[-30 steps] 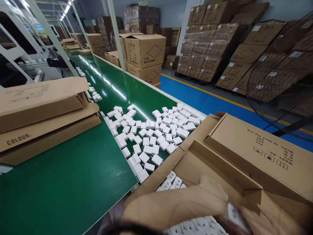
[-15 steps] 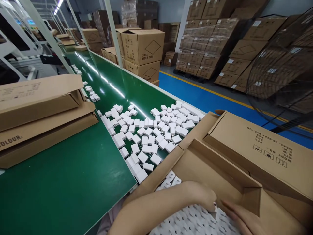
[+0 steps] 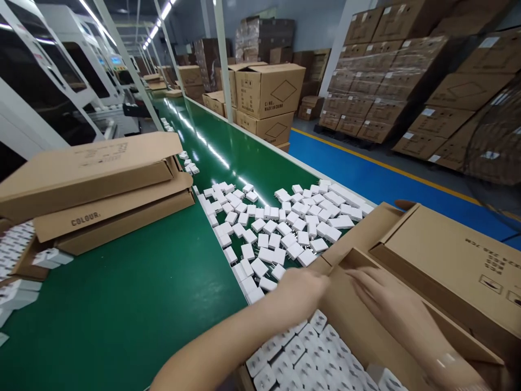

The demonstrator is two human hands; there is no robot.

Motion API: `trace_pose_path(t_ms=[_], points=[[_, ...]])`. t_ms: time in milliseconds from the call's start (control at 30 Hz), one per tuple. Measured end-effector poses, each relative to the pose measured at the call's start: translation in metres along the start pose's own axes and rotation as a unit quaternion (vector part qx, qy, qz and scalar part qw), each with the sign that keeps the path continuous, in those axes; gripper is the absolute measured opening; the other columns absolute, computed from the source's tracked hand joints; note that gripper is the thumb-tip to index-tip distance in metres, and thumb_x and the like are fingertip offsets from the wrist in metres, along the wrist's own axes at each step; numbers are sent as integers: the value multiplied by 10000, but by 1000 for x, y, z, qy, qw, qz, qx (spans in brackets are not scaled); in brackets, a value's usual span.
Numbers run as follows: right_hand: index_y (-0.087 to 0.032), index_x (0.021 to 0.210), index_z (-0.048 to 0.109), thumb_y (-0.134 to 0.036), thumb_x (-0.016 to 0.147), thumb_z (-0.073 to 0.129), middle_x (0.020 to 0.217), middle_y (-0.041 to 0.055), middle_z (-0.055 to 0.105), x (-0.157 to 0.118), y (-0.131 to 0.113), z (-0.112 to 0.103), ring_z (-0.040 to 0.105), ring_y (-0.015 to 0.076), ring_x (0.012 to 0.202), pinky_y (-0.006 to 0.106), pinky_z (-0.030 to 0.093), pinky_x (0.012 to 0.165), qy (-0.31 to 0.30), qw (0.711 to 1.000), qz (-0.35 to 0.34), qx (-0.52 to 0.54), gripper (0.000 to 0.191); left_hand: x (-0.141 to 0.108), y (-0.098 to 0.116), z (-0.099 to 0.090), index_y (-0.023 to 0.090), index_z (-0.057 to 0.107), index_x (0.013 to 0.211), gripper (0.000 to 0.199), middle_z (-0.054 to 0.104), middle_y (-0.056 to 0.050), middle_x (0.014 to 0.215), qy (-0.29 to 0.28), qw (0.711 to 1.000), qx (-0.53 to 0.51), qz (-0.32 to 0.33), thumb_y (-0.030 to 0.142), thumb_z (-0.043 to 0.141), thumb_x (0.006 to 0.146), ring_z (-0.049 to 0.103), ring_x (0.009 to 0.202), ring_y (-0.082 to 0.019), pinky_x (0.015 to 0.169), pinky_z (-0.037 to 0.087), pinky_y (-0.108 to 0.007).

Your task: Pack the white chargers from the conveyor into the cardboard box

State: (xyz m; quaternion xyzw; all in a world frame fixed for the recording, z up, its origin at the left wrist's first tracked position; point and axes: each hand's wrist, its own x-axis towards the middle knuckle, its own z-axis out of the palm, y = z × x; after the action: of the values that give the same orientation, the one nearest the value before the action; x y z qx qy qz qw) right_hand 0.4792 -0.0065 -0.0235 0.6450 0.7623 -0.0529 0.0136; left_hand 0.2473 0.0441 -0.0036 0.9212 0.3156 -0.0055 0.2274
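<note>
An open brown carton (image 3: 368, 347) with rows of white plug chargers (image 3: 309, 353) packed in it, prongs up, lies in front of me. My left hand (image 3: 303, 293) is over its far left part, back of the hand up; its fingers are mostly hidden and blurred near the carton wall. My right hand (image 3: 382, 298) reaches in from the right, fingers stretched out towards the inner far wall and smeared by motion. No charger shows in it. Many loose white chargers (image 3: 272, 225) lie on the green conveyor belt (image 3: 260, 157) just beyond my left hand.
At right, a closed carton (image 3: 451, 250) adjoins the open one. Flat cartons (image 3: 122, 163) are stacked on the green worktable (image 3: 150, 293) at left, with more chargers (image 3: 18, 250) at its edge. Taped cartons (image 3: 271, 92) stand behind the belt, beside a blue floor (image 3: 325, 163).
Both hands have risen from low over the packed chargers to the carton's far wall, and more packed rows show. The view has swung left, bringing chargers at the left edge into sight.
</note>
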Motion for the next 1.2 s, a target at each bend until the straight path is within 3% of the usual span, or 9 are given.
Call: trace_pose_path(t_ms=[133, 233, 333, 500, 667, 800, 933, 1100, 1200], points=[[-196, 1031, 695, -102, 960, 465, 1148, 122, 708, 88, -41, 5, 656, 265, 1072, 413, 570, 848, -32, 996, -60, -50, 259, -30, -51, -5, 156, 645, 1006, 342, 673, -132, 982, -5, 992, 76, -100, -48, 534, 756, 637, 966, -295, 762, 524, -368], [-171, 1001, 683, -167, 914, 660, 1124, 68, 699, 125, -46, 25, 651, 239, 1059, 414, 583, 846, -73, 991, -73, -81, 90, -27, -62, 9, 155, 623, 1057, 326, 627, -144, 1085, -13, 989, 96, -107, -10, 529, 792, 583, 1033, -292, 812, 515, -379], [-183, 1067, 673, -272, 913, 701, 1188, 62, 681, 140, -39, 37, 648, 245, 1084, 447, 588, 872, -112, 983, -97, -110, 181, -10, -61, 21, 130, 627, 1031, 290, 597, -159, 1145, -24, 991, 97, -94, 25, 607, 762, 550, 1077, -301, 845, 494, -382], [-190, 1099, 671, -295, 909, 707, 1256, 77, 660, 148, -31, 29, 629, 263, 1138, 472, 577, 912, -142, 965, -158, -153, 220, 12, -60, 24, 157, 632, 926, 195, 616, -132, 1151, -17, 995, 67, -74, 30, 619, 778, 517, 1142, -307, 918, 453, -390], [-191, 1137, 654, -293, 905, 709, 1244, 75, 657, 142, -33, 18, 632, 264, 1121, 468, 581, 892, -130, 957, -198, -170, 259, 2, -68, 11, 191, 610, 993, 168, 667, -75, 1097, -4, 998, 21, -65, 74, 571, 879, 581, 1109, -242, 975, 447, -332], [-173, 1112, 657, -244, 896, 714, 1134, 56, 689, 134, -36, 14, 653, 246, 1056, 450, 580, 873, -116, 957, -203, -171, 235, -11, -82, -2, 150, 527, 1185, 235, 632, -134, 1202, 19, 991, -7, -133, 244, 507, 970, 626, 1073, -254, 850, 516, -324], [-176, 1048, 663, -273, 902, 708, 988, 26, 701, 127, -32, 1, 672, 201, 891, 396, 586, 782, -105, 963, -174, -178, 182, -11, -88, -6, 127, 514, 1174, 239, 615, -152, 1187, 25, 984, -12, -174, 254, 469, 976, 625, 1098, -265, 873, 527, -339], [-170, 1109, 632, -338, 941, 656, 951, 19, 689, 117, -25, -15, 666, 166, 761, 320, 576, 632, -87, 972, -133, -174, 239, -6, -86, 1, 170, 486, 1223, 317, 580, -129, 1162, 1, 990, 15, -141, 164, 521, 908, 626, 1052, -277, 823, 550, -369], [-176, 1131, 633, -288, 930, 674, 992, 24, 697, 114, -36, -13, 675, 180, 817, 358, 592, 710, -74, 971, -146, -173, 234, 0, -86, 3, 202, 502, 1207, 396, 581, -104, 1156, -17, 995, 43, -91, 68, 549, 837, 603, 1052, -264, 867, 536, -378]])
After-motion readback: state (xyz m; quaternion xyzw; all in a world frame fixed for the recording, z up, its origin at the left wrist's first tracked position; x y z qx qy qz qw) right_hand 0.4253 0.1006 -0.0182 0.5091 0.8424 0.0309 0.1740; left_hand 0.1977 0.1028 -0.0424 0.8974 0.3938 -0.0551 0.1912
